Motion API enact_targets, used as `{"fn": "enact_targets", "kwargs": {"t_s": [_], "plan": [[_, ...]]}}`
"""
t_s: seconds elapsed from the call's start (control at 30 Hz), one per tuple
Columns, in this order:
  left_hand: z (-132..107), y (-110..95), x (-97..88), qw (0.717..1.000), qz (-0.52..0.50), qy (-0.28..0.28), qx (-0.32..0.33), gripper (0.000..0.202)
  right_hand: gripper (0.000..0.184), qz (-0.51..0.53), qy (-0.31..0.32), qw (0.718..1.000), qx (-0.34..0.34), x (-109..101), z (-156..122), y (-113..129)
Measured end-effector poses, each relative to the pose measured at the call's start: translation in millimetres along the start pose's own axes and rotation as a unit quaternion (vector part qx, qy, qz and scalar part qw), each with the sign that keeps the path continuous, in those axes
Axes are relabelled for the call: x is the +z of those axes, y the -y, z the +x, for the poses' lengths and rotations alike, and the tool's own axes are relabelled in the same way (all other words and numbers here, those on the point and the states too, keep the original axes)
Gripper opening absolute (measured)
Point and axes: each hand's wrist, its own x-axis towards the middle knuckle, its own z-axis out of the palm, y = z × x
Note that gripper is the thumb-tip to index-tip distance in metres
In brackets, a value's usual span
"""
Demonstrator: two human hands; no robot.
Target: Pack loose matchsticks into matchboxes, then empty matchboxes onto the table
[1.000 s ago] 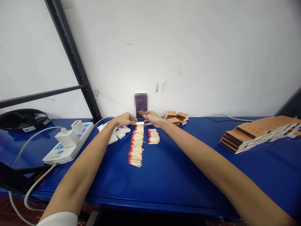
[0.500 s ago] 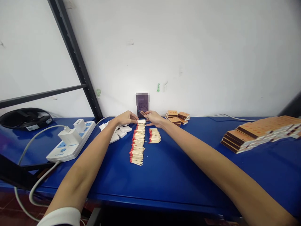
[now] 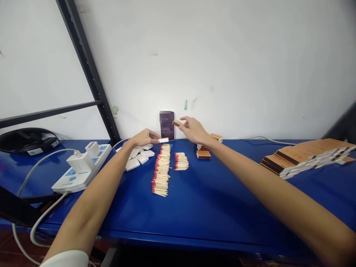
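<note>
Between the thumb and fingers of my left hand (image 3: 146,137) is a small white matchbox tray (image 3: 163,140), held above the far end of a long row of matches (image 3: 162,168). My right hand (image 3: 194,129) is raised to the right of it, pinching a brown and orange matchbox sleeve (image 3: 176,123) in front of the phone. A shorter pile of red-headed matches (image 3: 181,161) lies right of the long row. More white trays (image 3: 132,164) are heaped below my left hand. Behind my right wrist, several matchboxes (image 3: 204,154) are partly hidden.
A phone (image 3: 167,128) leans against the wall. Stacked matchboxes (image 3: 303,154) stand at the right. To the left are a power strip (image 3: 83,168) with plugs and cables, a black headset-like object (image 3: 29,141) and a black metal frame (image 3: 91,78). The table (image 3: 200,207) is blue.
My right hand has moved up and right, carrying the matchbox sleeve away from the white tray. My left hand has shifted slightly left and up with the tray.
</note>
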Motion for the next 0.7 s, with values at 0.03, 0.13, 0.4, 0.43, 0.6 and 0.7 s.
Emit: {"fn": "enact_targets", "kwargs": {"t_s": [0.03,0.13,0.4,0.43,0.6,0.7], "plan": [[-1.9,0.6,-1.8,1.000,0.009,-0.016,-0.009,0.044,0.040,-0.030,-0.023,0.999,-0.018,-14.6,-1.9,-0.4],[-13.2,2.3,-4.7,0.995,0.052,-0.072,-0.041,0.050,0.039,-0.119,-0.082,0.989,-0.017,-55.0,-8.1,-12.3],[-72.3,3.5,-8.7,0.957,0.179,-0.211,-0.086,0.045,0.039,-0.436,0.205,0.853,0.199,-91.9,-31.2,-65.0],[-76.9,4.6,-9.7,0.953,0.192,-0.218,-0.091,0.044,0.039,-0.440,0.232,0.843,0.204,-90.2,-34.3,-68.0],[-84.7,10.0,-12.5,0.939,0.249,-0.212,-0.104,0.045,0.026,-0.438,0.277,0.833,0.196,-77.5,-45.5,-73.6],[-85.8,12.4,-13.3,0.935,0.269,-0.201,-0.108,0.049,0.030,-0.444,0.273,0.834,0.180,-86.3,-47.8,-73.6]]}}
